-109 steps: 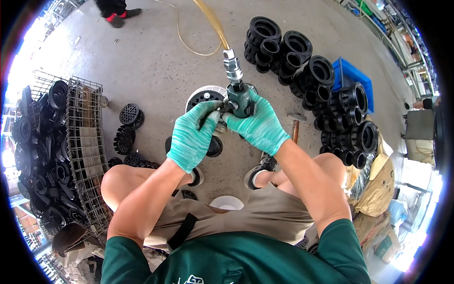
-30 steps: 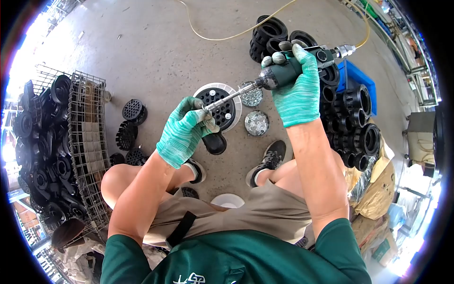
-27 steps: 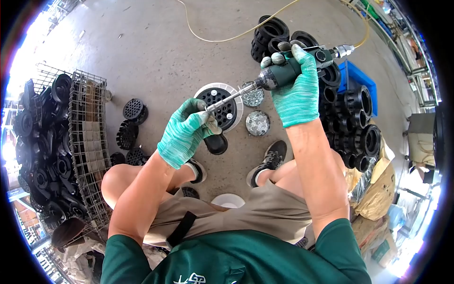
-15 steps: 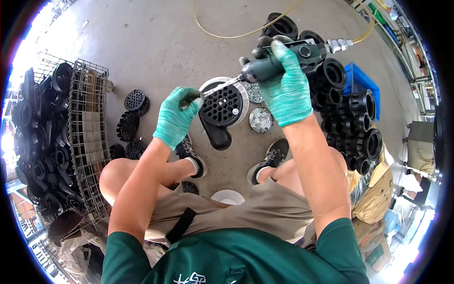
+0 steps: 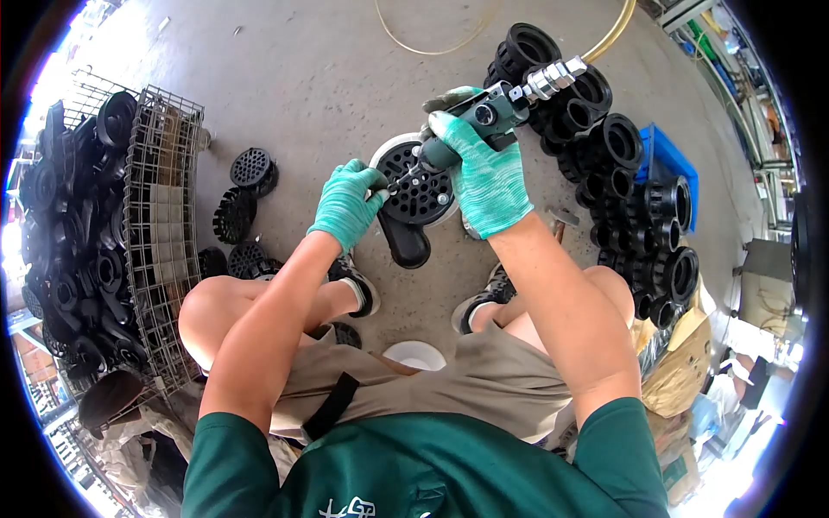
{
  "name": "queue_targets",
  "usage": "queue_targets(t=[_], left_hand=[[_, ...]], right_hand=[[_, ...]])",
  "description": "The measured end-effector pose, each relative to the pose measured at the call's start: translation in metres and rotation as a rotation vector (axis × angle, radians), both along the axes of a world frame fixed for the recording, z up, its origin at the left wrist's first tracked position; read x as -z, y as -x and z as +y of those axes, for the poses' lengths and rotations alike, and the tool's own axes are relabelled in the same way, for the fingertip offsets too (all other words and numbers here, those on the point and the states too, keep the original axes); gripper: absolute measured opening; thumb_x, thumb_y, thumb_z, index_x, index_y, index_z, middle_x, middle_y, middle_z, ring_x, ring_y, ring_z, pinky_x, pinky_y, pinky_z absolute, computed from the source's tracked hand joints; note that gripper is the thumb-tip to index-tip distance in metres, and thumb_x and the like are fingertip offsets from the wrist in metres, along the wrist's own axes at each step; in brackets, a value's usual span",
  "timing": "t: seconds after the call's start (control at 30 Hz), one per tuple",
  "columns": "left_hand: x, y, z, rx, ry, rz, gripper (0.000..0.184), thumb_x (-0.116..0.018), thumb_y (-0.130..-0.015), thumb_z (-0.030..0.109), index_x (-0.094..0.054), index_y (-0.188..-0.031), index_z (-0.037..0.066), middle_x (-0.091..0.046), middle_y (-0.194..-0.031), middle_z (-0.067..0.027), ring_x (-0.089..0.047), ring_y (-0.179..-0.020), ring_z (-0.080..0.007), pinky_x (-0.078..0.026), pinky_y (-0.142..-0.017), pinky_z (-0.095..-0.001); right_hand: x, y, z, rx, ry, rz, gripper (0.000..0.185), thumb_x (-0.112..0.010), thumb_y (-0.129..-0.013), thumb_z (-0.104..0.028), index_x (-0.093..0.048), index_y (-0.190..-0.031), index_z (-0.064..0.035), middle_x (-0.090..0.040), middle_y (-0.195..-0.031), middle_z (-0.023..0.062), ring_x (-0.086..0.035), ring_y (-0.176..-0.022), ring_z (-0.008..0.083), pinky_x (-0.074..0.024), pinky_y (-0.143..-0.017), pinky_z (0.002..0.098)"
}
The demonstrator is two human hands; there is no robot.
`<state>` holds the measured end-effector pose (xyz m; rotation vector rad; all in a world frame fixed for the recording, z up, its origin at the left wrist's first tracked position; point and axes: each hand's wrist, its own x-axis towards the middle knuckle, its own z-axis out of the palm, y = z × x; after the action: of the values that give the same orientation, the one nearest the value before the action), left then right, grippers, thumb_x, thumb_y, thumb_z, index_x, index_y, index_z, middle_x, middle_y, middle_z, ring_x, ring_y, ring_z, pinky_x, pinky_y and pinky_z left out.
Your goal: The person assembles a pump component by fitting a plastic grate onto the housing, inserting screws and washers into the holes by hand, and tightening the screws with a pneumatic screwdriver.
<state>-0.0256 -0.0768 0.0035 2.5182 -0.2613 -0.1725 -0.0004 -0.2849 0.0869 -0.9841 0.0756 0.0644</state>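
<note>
In my gloved right hand (image 5: 485, 173) is a dark green air screwdriver (image 5: 471, 129), fingers wrapped round its body and its bit pointing down and left. My gloved left hand (image 5: 348, 203) is closed in a pinch at the tip of the bit; whatever it grips is too small to make out. Below both hands lies a black round perforated cover (image 5: 417, 205) with a rounded side arm (image 5: 408, 246). Bright screw heads show on it. It rests on a white round support (image 5: 380, 154), partly hidden by the cover.
Stacked black ring fittings (image 5: 620, 142) stand at the right beside a blue crate (image 5: 669, 164). On the left is a wire basket (image 5: 164, 233) with black parts. Several perforated covers (image 5: 251, 168) lie near it. A hammer (image 5: 563, 220) and a white bowl (image 5: 414, 355) are nearby.
The screwdriver has come down and left over the cover, its tail swinging upward. My left hand has shifted right and slightly down, staying at the bit tip.
</note>
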Motion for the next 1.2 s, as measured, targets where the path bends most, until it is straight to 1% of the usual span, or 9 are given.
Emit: queue_targets(t=[0.23,0.37,0.43,0.53,0.7,0.8,0.97,1.03,1.2], left_hand=[[-0.001,0.002,0.001,0.045,0.043,0.037,0.023,-0.076,-0.081,0.005,-0.072,-0.104,0.006,-0.064,-0.106,-0.0167,-0.061,-0.1,-0.0386,-0.053,-0.091,-0.0465],[0.007,0.002,0.005,0.046,0.135,0.054,0.024,-0.07,-0.082,-0.001,-0.069,-0.105,0.005,-0.062,-0.107,-0.0164,-0.061,-0.1,-0.0371,-0.053,-0.091,-0.0437],[0.009,0.002,0.005,0.025,0.206,0.142,0.026,-0.068,-0.082,-0.004,-0.068,-0.107,0.005,-0.06,-0.111,-0.0156,-0.061,-0.1,-0.0355,-0.053,-0.091,-0.0414],[0.015,0.006,0.006,0.057,0.322,0.096,0.034,-0.068,-0.082,-0.006,-0.063,-0.114,0.004,-0.055,-0.118,-0.0154,-0.059,-0.103,-0.0338,-0.053,-0.092,-0.0384],[0.06,-0.006,0.011,-0.071,0.768,0.423,0.051,-0.077,-0.078,-0.001,-0.055,-0.124,0.004,-0.049,-0.125,-0.0168,-0.056,-0.111,-0.035,-0.052,-0.099,-0.04],[0.071,-0.005,0.013,-0.068,0.847,0.398,0.052,-0.079,-0.078,0.0,-0.055,-0.124,0.004,-0.049,-0.125,-0.0159,-0.056,-0.11,-0.034,-0.052,-0.1,-0.0403],[0.052,-0.002,0.011,-0.016,0.507,0.36,0.056,-0.081,-0.077,0.0,-0.055,-0.126,0.004,-0.049,-0.124,-0.0141,-0.056,-0.11,-0.0306,-0.052,-0.1,-0.0384],[0.106,-0.01,0.012,-0.023,0.819,0.388,0.057,-0.081,-0.076,-0.001,-0.055,-0.126,0.005,-0.049,-0.124,-0.0137,-0.056,-0.111,-0.0295,-0.051,-0.101,-0.0377],[0.108,-0.006,0.012,-0.027,0.817,0.338,0.058,-0.081,-0.077,0.001,-0.055,-0.128,0.006,-0.049,-0.123,-0.0143,-0.054,-0.112,-0.0316,-0.05,-0.101,-0.0382]], right_hand=[[0.001,0.005,0.002,-0.057,0.002,-0.013,0.026,-0.073,-0.09,-0.002,-0.067,-0.114,-0.0077,-0.071,-0.105,0.0028,-0.068,-0.096,0.0118,-0.0567,-0.086,0.0286],[-0.009,0.01,0.008,-0.132,0.25,-0.181,0.028,-0.069,-0.089,0.004,-0.065,-0.115,-0.0063,-0.072,-0.105,0.003,-0.068,-0.095,0.0118,-0.0577,-0.086,0.0284],[-0.014,0.015,0.019,-0.189,0.23,-0.222,0.024,-0.069,-0.089,0.004,-0.067,-0.111,-0.0054,-0.07,-0.104,0.0019,-0.066,-0.092,0.0092,-0.0571,-0.085,0.0283],[-0.016,0.015,0.032,-0.275,0.328,-0.266,0.029,-0.069,-0.086,0.007,-0.064,-0.112,-0.004,-0.071,-0.107,0.0084,-0.07,-0.099,0.0177,-0.0598,-0.088,0.0341],[-0.02,0.011,0.045,-0.361,0.388,-0.261,0.028,-0.067,-0.085,0.008,-0.063,-0.11,-0.0038,-0.071,-0.105,0.0087,-0.07,-0.098,0.018,-0.0604,-0.086,0.0344],[-0.018,0.01,0.05,-0.366,0.396,-0.288,0.029,-0.066,-0.083,0.01,-0.063,-0.108,-0.0039,-0.071,-0.104,0.0085,-0.07,-0.096,0.0172,-0.0604,-0.086,0.0339],[-0.014,0.014,0.052,-0.392,0.34,-0.255,0.025,-0.073,-0.085,0.002,-0.066,-0.107,-0.0051,-0.068,-0.099,0.0011,-0.064,-0.087,0.0104,-0.057,-0.082,0.0292],[-0.005,0.015,0.053,-0.367,0.485,-0.326,0.026,-0.075,-0.083,0.001,-0.068,-0.107,-0.0058,-0.07,-0.098,-0.0001,-0.065,-0.088,0.0096,-0.0567,-0.084,0.0292],[-0.002,0.017,0.057,-0.39,0.533,-0.314,0.029,-0.077,-0.083,0.0,-0.069,-0.11,-0.0067,-0.072,-0.1,-0.0007,-0.065,-0.091,0.0093,-0.0557,-0.088,0.0286]])
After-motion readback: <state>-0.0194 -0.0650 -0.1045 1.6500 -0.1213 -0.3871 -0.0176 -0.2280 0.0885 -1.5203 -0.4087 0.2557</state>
